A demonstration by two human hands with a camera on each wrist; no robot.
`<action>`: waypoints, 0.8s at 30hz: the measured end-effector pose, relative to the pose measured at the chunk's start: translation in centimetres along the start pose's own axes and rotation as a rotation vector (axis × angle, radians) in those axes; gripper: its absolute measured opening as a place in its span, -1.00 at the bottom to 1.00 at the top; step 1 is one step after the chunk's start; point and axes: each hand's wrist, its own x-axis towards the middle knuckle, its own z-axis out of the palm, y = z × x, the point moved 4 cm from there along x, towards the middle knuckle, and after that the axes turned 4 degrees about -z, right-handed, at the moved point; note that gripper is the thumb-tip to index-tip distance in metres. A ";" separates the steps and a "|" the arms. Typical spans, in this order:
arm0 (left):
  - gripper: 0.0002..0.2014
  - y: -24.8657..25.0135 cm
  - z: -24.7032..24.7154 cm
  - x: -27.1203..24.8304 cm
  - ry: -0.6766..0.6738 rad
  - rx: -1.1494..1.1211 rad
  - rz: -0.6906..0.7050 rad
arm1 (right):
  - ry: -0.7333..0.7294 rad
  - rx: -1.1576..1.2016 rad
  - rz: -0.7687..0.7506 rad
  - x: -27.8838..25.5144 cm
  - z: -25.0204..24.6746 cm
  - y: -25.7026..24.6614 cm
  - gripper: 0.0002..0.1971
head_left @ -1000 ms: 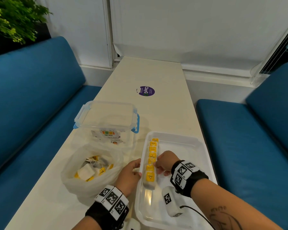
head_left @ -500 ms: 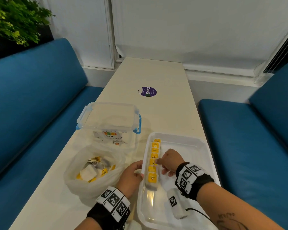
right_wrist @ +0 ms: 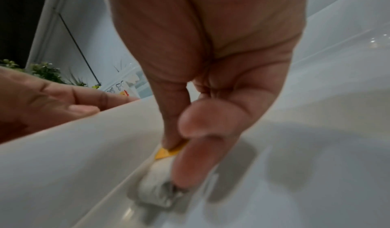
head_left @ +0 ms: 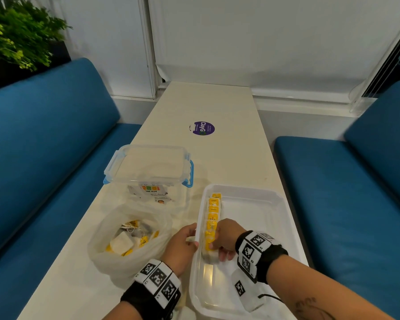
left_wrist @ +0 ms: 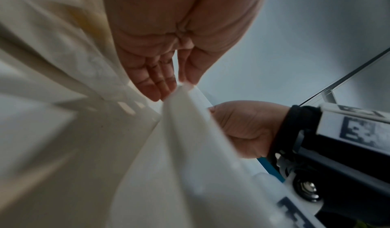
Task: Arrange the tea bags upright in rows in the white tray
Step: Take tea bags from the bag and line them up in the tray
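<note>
The white tray [head_left: 261, 199] lies on the table in front of me. A row of tea bags [head_left: 213, 210] with yellow tags stands upright along its left wall. My left hand [head_left: 193, 236] pinches the tray's left rim [left_wrist: 190, 101], thumb inside and fingers outside [left_wrist: 156, 88]. My right hand [head_left: 215, 247] is inside the tray at the near end of the row. Its thumb and forefinger [right_wrist: 190, 161] pinch the nearest tea bag [right_wrist: 157, 181] by its yellow tag [right_wrist: 166, 153]. The right side of the tray holds nothing.
A crumpled clear plastic bag [head_left: 106, 257] with several loose tea bags sits left of the tray. Behind it stands a lidded clear box [head_left: 148, 167] with blue clips. A purple sticker [head_left: 202, 128] marks the table farther back. Blue benches [head_left: 44, 158] flank the table.
My right hand has slid back along the row towards me, from the middle bags to the nearest one. The left hand has stayed on the tray's rim.
</note>
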 end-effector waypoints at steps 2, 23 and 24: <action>-0.56 -0.3 0.0 0.3 -0.004 0.039 -0.026 | 0.025 0.019 -0.012 0.0 -0.2 0.1 -0.84; -0.79 2.3 -17.7 -3.1 0.304 0.816 0.007 | 0.442 0.302 -0.417 -4.3 -3.0 -12.9 -0.80; -0.78 1.5 -18.0 -2.9 0.285 0.850 -0.024 | 0.421 0.244 -0.452 -4.2 -1.7 -14.1 -0.81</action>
